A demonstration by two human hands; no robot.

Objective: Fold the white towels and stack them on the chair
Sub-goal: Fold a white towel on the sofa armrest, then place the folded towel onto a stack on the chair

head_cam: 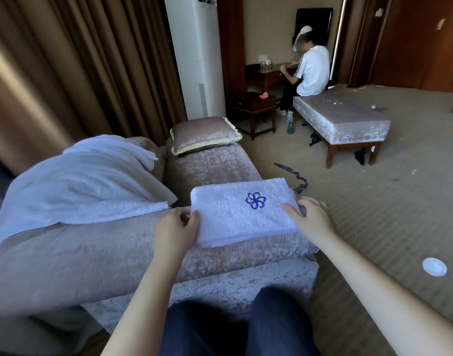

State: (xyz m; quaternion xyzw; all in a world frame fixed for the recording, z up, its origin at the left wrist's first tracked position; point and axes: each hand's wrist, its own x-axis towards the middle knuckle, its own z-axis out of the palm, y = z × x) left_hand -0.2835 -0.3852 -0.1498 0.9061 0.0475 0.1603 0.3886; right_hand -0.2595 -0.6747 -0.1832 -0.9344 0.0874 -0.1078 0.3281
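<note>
The folded towel (235,217) lies flat on the near padded arm of the chair (117,253), its long side running left to right and a blue flower logo (255,200) stitched on top. Its near edge hangs slightly over the curve of the arm.

The left hand (175,228) pinches the towel's left end, thumb on top at the corner and the fingers curled in beneath the edge. The right hand (311,217) holds the right end, with the thumb laid flat along the top surface and the fingers wrapped down around the far side. Both bare forearms reach forward from the bottom of the view, the left almost straight up the picture and the right angled in from the lower right. Dark trouser legs show between them.

Just left of the folded one, a loose towel (84,183) lies in a rumpled heap over the chair's back. A fringed cushion (203,134) rests at the far end of the chair.

Brown curtains (66,60) hang along the left, next to a tall white air conditioner (197,52). Across the carpet (387,201), another person (311,70) sits on a bench (341,116), facing a dark desk. A small white disc (434,266) lies on the floor at right.
</note>
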